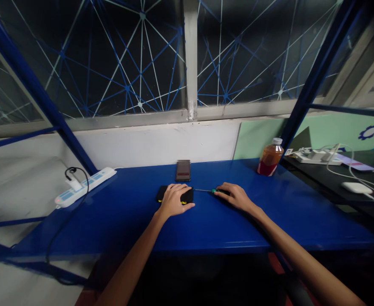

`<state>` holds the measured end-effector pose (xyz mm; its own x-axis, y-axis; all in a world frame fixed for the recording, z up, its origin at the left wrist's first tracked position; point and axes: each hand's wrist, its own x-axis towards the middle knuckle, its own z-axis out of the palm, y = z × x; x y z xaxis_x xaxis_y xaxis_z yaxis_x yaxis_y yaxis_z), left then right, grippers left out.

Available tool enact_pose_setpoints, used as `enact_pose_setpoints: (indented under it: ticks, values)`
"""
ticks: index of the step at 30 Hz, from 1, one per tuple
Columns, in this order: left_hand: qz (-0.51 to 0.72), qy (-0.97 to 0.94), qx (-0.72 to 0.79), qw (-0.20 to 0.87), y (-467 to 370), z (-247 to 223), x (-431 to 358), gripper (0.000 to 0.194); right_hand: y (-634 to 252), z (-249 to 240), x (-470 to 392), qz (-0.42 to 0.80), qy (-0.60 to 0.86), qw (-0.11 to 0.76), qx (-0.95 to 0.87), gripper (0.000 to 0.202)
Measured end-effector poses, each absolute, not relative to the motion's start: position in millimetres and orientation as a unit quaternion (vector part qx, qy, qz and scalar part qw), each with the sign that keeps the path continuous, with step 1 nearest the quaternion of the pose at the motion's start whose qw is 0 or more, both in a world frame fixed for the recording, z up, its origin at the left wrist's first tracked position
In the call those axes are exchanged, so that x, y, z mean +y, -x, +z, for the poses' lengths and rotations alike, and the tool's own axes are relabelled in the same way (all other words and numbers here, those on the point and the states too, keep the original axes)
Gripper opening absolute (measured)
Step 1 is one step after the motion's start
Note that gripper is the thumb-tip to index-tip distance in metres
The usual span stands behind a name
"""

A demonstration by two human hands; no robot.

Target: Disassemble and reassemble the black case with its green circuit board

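A flat black box with yellow bits along its near edge (161,194) lies on the blue table. My left hand (174,199) rests over its right part and grips it, fingers across the top and thumb by the near right edge. In my right hand (234,195) is a screwdriver (214,191) with a green and black handle, mostly covered by the fingers. Its thin metal shaft points left at the box's right side; whether the tip touches the box I cannot tell. Just behind the box lies a dark phone-like slab (183,171).
The blue table (219,231) meets a wall below the windows. A white power strip (85,187) with a black cable sits at the left edge. At the back right stands a bottle of reddish drink (270,158). Chargers and white cables lie on a black table (317,174) farther right.
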<state>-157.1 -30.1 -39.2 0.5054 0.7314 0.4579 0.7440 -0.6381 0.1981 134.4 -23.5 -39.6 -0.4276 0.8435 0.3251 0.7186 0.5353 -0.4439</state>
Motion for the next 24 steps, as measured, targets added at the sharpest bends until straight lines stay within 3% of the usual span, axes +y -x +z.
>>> enact_pose_setpoints:
  ticks: [15,18,24]
  values:
    - [-0.263,0.866,-0.424,0.016,157.0,-40.4,-30.4,0.056,-131.3,-29.9,9.0,0.142,0.465,0.236,-0.841,0.030]
    - [-0.264,0.864,-0.429,0.020,157.5,-40.8,-30.7,0.056,-126.2,-26.4,10.6,0.149,0.467,0.213,-0.845,0.032]
    - [-0.259,0.863,-0.433,0.021,158.2,-41.0,-31.0,0.056,-122.7,-30.7,-0.4,0.160,0.477,0.251,-0.827,0.038]
